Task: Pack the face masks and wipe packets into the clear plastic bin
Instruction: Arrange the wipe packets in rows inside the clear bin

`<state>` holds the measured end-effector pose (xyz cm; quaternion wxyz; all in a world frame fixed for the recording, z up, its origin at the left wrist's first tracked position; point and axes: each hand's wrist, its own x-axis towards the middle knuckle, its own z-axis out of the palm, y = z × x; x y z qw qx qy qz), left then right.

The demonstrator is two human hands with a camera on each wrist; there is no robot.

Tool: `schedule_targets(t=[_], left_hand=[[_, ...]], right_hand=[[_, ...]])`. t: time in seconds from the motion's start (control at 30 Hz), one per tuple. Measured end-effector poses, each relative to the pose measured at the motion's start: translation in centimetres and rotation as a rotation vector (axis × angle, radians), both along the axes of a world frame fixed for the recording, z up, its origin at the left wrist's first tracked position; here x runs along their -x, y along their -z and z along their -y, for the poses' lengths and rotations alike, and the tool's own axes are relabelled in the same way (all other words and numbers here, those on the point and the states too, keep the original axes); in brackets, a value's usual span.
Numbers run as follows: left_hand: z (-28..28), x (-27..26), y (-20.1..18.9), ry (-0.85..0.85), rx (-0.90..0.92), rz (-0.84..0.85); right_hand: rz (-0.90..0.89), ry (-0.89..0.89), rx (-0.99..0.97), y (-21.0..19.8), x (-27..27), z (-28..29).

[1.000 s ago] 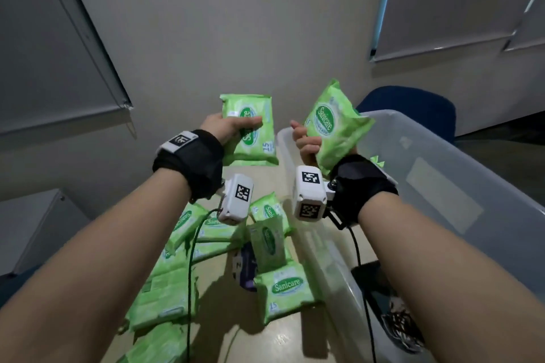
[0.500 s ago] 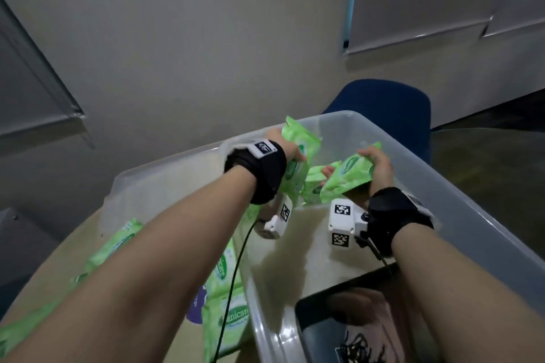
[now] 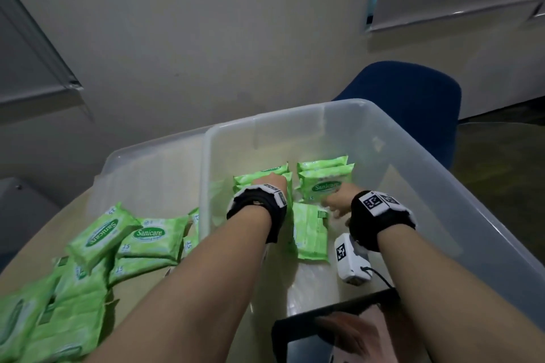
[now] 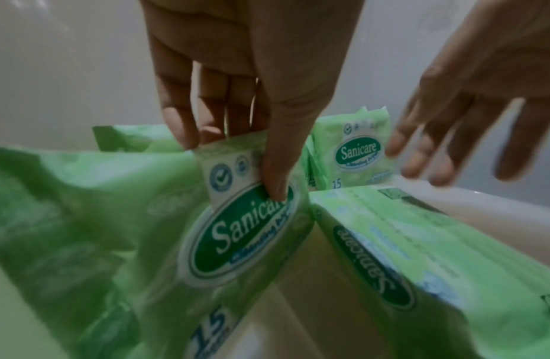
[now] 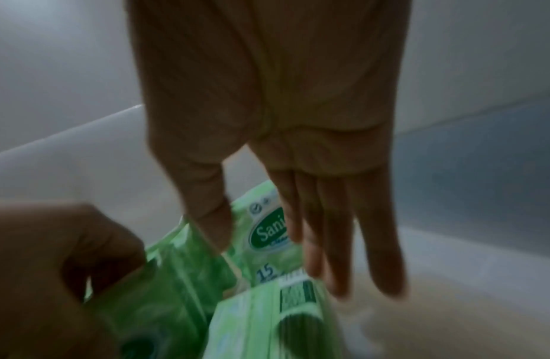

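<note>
The clear plastic bin [image 3: 413,138] stands on the table to the right. At its far end green Sanicare wipe packets [image 3: 324,183] stand on edge in two rows. My left hand [image 3: 269,183] [image 4: 236,150] is down in the bin and pinches the top of one upright packet [image 4: 236,243] between thumb and fingers, in the left row. My right hand [image 3: 336,206] [image 5: 298,243] hovers with straight fingers, holding nothing, just in front of the right row. Another packet [image 3: 311,233] [image 4: 406,255] lies flat, back side up, on the bin floor between my wrists. I see no face masks.
A pile of several more green packets [image 3: 118,239] lies on the table left of the bin. A black tablet-like object [image 3: 339,333] sits in the bin's near end. A blue chair [image 3: 413,91] stands behind the bin, and a clear plastic lid or wall [image 3: 147,162] behind the pile.
Both hands carried packets from above the table down into the bin. The right hand let go of its packet. The left hand lowered its packet against the left row.
</note>
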<state>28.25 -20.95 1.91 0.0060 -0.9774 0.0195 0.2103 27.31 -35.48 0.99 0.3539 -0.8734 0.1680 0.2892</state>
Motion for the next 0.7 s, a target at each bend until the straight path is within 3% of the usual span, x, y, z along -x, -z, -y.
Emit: schedule_targets(t=[0.07,0.23,0.33,0.5,0.63,0.7], left_hand=[[0.1,-0.3,0.2,0.025,-0.039,0.026],[0.6,-0.4,1.6,0.071,-0.053,0.21],[0.6,-0.4,2.2,-0.002,-0.024,0.267],[0.1,-0.5,1.9,-0.074,-0.041,0.217],[0.1,-0.5,1.3,-0.047,-0.062,0.195],[0.3,-0.3,0.8,0.011,-0.085,0.164]], right_hand=[[-0.144,-0.163,0.055,0.5,0.6,-0.7],[-0.098,-0.32,0.239,1.9,1.1,-2.6],[-0.042,-0.331,0.238,2.0,2.0,-4.2],[0.028,-0.403,0.396,2.9,3.3,-5.7],[0.02,-0.227,0.369,7.0,1.6,-6.1],[0.018,-0.245,0.371,7.5,1.0,-5.7]])
